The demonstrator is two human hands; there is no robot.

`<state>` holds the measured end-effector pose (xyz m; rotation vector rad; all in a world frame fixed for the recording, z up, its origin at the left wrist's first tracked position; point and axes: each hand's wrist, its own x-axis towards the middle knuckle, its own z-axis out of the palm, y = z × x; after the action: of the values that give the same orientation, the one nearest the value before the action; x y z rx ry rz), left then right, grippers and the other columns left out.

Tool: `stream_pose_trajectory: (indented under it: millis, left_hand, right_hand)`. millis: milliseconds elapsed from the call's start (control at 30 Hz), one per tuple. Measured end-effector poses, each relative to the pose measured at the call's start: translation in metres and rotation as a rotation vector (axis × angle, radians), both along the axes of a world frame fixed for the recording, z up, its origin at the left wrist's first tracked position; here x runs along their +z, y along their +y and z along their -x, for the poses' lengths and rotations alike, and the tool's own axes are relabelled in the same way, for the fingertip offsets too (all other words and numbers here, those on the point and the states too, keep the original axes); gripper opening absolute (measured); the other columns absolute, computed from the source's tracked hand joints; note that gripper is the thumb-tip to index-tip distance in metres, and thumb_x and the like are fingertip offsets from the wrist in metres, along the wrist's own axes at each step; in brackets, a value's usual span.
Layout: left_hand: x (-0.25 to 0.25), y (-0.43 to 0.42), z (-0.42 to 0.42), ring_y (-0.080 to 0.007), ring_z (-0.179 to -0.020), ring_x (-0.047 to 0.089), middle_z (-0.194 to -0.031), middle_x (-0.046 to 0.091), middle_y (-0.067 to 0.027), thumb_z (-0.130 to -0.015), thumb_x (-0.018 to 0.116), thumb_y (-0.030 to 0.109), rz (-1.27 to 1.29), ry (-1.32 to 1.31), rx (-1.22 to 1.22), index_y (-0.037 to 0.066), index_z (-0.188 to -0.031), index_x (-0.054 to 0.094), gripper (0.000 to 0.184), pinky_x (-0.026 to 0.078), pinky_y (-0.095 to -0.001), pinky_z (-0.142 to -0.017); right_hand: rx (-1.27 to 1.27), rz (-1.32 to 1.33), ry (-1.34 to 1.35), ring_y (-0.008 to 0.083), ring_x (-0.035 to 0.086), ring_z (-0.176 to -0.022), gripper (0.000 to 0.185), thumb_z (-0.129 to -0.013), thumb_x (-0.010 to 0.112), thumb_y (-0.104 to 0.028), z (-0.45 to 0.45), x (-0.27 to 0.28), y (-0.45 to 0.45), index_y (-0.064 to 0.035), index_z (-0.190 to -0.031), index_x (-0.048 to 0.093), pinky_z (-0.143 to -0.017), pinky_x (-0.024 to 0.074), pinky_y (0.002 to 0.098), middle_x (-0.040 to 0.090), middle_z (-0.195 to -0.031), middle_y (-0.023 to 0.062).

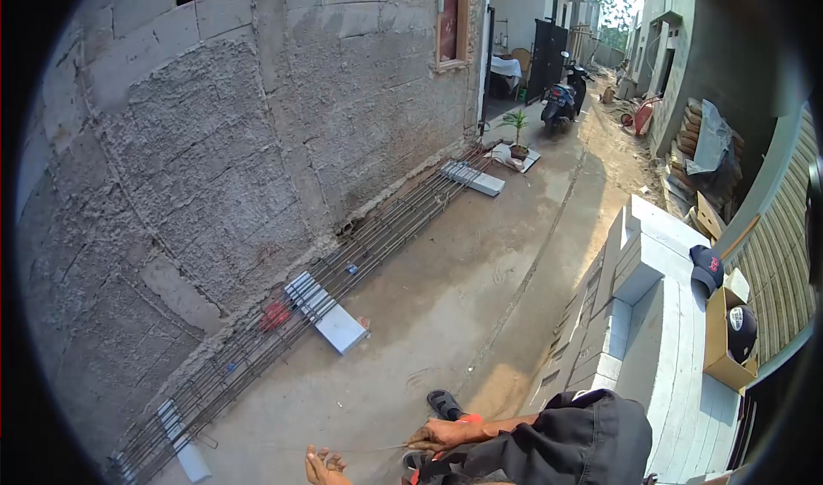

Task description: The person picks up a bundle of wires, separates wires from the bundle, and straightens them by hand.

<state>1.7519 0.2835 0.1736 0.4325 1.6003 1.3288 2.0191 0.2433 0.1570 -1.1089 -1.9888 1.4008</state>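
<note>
My left hand [324, 468] is low in the head view with its palm turned up. Its fingers are apart and half curled, and I see nothing gripped in them. To its right, my right hand [439, 434] is closed around the end of a thin wire [384, 446]. The faint wire stretches leftward from my right fingers toward the left hand; whether it touches that hand I cannot tell. Ahead of both hands, long rebar cages [257, 335] lie along the wall, resting on pale blocks [340, 327]. A red bundle [274, 316] sits among the bars.
A rough block wall [214, 133] rises on the left. Stacked white blocks [677, 356] stand at right, with a cap [708, 267] and a cardboard box [724, 339]. Up the lane are a potted plant [518, 133], a motorcycle [561, 99] and a red wheelbarrow [641, 114].
</note>
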Motion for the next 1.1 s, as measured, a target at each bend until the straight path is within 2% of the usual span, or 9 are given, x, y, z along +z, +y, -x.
stream_pose_trajectory:
  millis: [100, 167, 233, 333, 367, 467, 633, 933, 1100]
  left_hand:
    - [0.014, 0.002, -0.018, -0.0149, -0.060, 0.058, -0.085, 0.056, -0.0077, -0.091, 0.044, 0.036, -0.254, -0.117, -0.088, 0.003, -0.120, 0.046, 0.044, 0.045, -0.0229, -0.047]
    - [0.024, 0.003, -0.024, -0.0159, -0.060, 0.059, -0.088, 0.058, -0.0098, -0.091, 0.047, 0.030, -0.300, -0.132, -0.076, 0.000, -0.119, 0.046, 0.041, 0.047, -0.0238, -0.048]
    - [0.028, 0.001, -0.025, -0.0172, -0.063, 0.060, -0.089, 0.059, -0.0124, -0.091, 0.047, 0.028, -0.289, -0.091, -0.034, -0.003, -0.115, 0.047, 0.039, 0.048, -0.0252, -0.051]
    - [0.022, -0.008, -0.018, -0.0178, -0.064, 0.061, -0.091, 0.060, -0.0135, -0.091, 0.047, 0.028, -0.335, -0.323, 0.042, -0.004, -0.116, 0.047, 0.040, 0.050, -0.0255, -0.054]
    - [0.016, -0.014, -0.019, -0.0174, -0.064, 0.061, -0.091, 0.061, -0.0133, -0.091, 0.049, 0.026, -0.362, -0.413, 0.074, -0.004, -0.114, 0.049, 0.038, 0.050, -0.0251, -0.053]
    - [0.004, -0.024, -0.019, -0.0168, -0.065, 0.062, -0.091, 0.062, -0.0135, -0.089, 0.053, 0.020, -0.248, -0.089, 0.029, -0.005, -0.110, 0.052, 0.033, 0.050, -0.0237, -0.051]
    - [-0.007, -0.037, -0.004, -0.0159, -0.063, 0.064, -0.078, 0.063, -0.0084, -0.088, 0.055, 0.016, -0.125, -0.176, 0.118, -0.003, -0.096, 0.060, 0.021, 0.049, -0.0218, -0.048]
    - [0.004, -0.047, 0.022, -0.0150, -0.062, 0.064, -0.080, 0.064, -0.0103, -0.089, 0.055, 0.019, -0.248, -0.218, 0.173, -0.003, -0.098, 0.060, 0.024, 0.049, -0.0215, -0.047]
    - [0.009, -0.053, 0.036, -0.0119, -0.062, 0.062, -0.079, 0.064, -0.0093, -0.088, 0.055, 0.016, -0.299, -0.160, 0.101, -0.001, -0.097, 0.060, 0.020, 0.048, -0.0192, -0.048]
  right_hand:
    - [-0.092, -0.026, -0.065, 0.0322, 0.062, -0.078, 0.026, -0.085, 0.058, -0.019, -0.004, -0.006, 0.006, 0.0013, -0.101, 0.061, -0.065, 0.0502, 0.0334, 0.062, -0.090, 0.0198]
    - [-0.131, -0.143, -0.017, 0.0277, 0.062, -0.068, 0.019, -0.084, 0.059, -0.013, -0.003, -0.016, 0.008, -0.0002, -0.098, 0.062, -0.058, 0.0487, 0.0329, 0.062, -0.079, 0.0168]
    - [-0.129, -0.117, -0.040, 0.0203, 0.059, -0.060, 0.017, -0.085, 0.058, -0.014, 0.006, -0.011, 0.019, -0.0019, -0.096, 0.063, -0.054, 0.0459, 0.0299, 0.061, -0.071, 0.0133]
    - [-0.092, -0.026, -0.234, 0.0123, 0.056, -0.057, 0.016, -0.086, 0.057, -0.014, 0.009, -0.020, 0.007, -0.0028, -0.094, 0.064, -0.053, 0.0442, 0.0260, 0.059, -0.065, 0.0095]
    - [-0.062, 0.000, -0.222, 0.0119, 0.056, -0.057, 0.016, -0.086, 0.057, -0.014, 0.012, -0.020, 0.003, -0.0029, -0.095, 0.064, -0.053, 0.0444, 0.0260, 0.059, -0.065, 0.0090]
    - [-0.046, 0.046, -0.201, 0.0111, 0.055, -0.058, 0.018, -0.087, 0.056, -0.015, 0.015, -0.021, 0.000, -0.0036, -0.098, 0.064, -0.054, 0.0452, 0.0258, 0.060, -0.065, 0.0073]
    - [0.002, 0.150, -0.195, 0.0108, 0.056, -0.060, 0.023, -0.087, 0.057, -0.017, 0.009, -0.036, -0.016, -0.0059, -0.106, 0.063, -0.057, 0.0461, 0.0252, 0.060, -0.067, 0.0041]
    - [0.082, 0.105, -0.150, 0.0105, 0.054, -0.060, 0.021, -0.086, 0.057, -0.015, 0.032, -0.015, -0.012, -0.0061, -0.103, 0.064, -0.057, 0.0425, 0.0253, 0.060, -0.066, 0.0034]
    - [0.099, 0.223, -0.138, 0.0087, 0.053, -0.063, 0.020, -0.086, 0.058, -0.016, 0.048, -0.014, -0.012, -0.0034, -0.100, 0.065, -0.058, 0.0421, 0.0242, 0.059, -0.066, 0.0028]
